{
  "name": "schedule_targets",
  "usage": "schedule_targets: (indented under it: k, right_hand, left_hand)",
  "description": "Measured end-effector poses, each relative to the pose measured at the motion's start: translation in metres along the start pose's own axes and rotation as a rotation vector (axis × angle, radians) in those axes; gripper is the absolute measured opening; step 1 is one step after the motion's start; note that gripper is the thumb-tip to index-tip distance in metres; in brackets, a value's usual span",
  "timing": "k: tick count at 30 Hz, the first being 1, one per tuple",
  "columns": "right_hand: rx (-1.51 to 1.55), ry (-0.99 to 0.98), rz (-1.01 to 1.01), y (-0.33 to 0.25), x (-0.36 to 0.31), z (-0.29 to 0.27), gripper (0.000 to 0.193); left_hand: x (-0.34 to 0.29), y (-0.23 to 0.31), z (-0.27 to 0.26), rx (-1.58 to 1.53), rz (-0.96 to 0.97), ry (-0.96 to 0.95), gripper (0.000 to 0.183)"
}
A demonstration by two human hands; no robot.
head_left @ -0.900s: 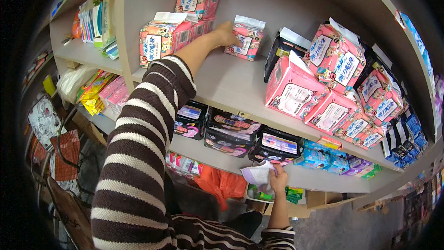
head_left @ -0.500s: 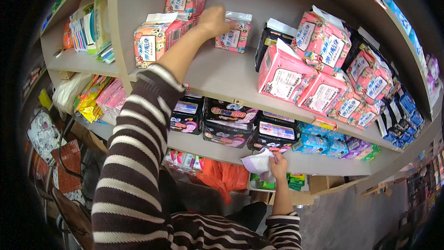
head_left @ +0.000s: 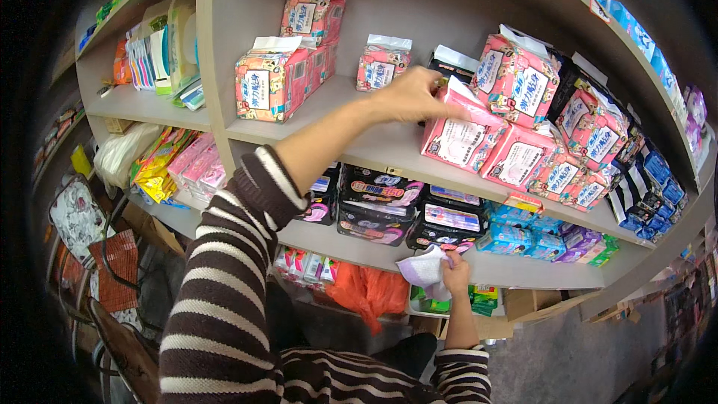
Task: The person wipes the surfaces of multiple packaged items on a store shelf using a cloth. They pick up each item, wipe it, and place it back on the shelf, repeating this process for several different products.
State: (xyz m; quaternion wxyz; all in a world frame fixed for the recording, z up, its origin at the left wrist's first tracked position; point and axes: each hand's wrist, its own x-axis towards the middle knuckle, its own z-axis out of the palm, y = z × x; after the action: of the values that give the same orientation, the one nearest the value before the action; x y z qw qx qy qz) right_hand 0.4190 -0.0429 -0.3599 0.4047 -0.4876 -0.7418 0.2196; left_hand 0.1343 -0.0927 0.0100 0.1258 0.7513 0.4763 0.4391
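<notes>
My left hand (head_left: 410, 97) is at the upper shelf, its fingers apart and slightly blurred at the top left corner of a pink sanitary pad pack (head_left: 458, 141). Whether the fingertips touch the pack is hard to tell. Behind that pack, a black pack (head_left: 455, 60) is partly covered by my hand. To the left, a small patterned pink pack (head_left: 383, 63) stands alone. Lower down, in front of the lower shelf's edge, my right hand (head_left: 455, 275) is closed on a white and lilac cloth (head_left: 425, 268), which hangs to the left.
Stacked pink packs (head_left: 273, 82) stand at the upper shelf's left end, others (head_left: 523, 78) at its right. Black packs (head_left: 378, 206) and blue packs (head_left: 505, 239) line the lower shelf. A red plastic bag (head_left: 363, 292) hangs below. A chair (head_left: 112, 269) is at the left.
My left hand has moved right, from beside the lone pink pack to the pink packs at the right. My right hand still holds the cloth in nearly the same place. The view has shifted slightly.
</notes>
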Motion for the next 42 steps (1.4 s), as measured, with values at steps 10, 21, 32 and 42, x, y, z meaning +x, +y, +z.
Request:
schedule_targets:
  k: [10, 21, 32, 42]
  right_hand:
    - [-0.081, 0.035, -0.042, 0.003, 0.003, 0.002, 0.017]
    - [-0.065, 0.046, -0.08, 0.013, 0.002, 0.006, 0.017]
    - [-0.051, 0.018, -0.02, 0.004, -0.001, 0.001, 0.018]
    - [-0.001, 0.009, -0.054, 0.0, -0.001, -0.001, 0.02]
  left_hand:
    - [0.027, -0.081, -0.031, 1.278, 0.355, -0.016, 0.029]
    - [0.046, -0.076, -0.002, 1.508, 0.44, -0.142, 0.02]
    - [0.044, -0.085, -0.013, 1.528, 0.052, -0.365, 0.023]
    - [0.036, -0.095, -0.029, 1.528, -0.09, -0.35, 0.022]
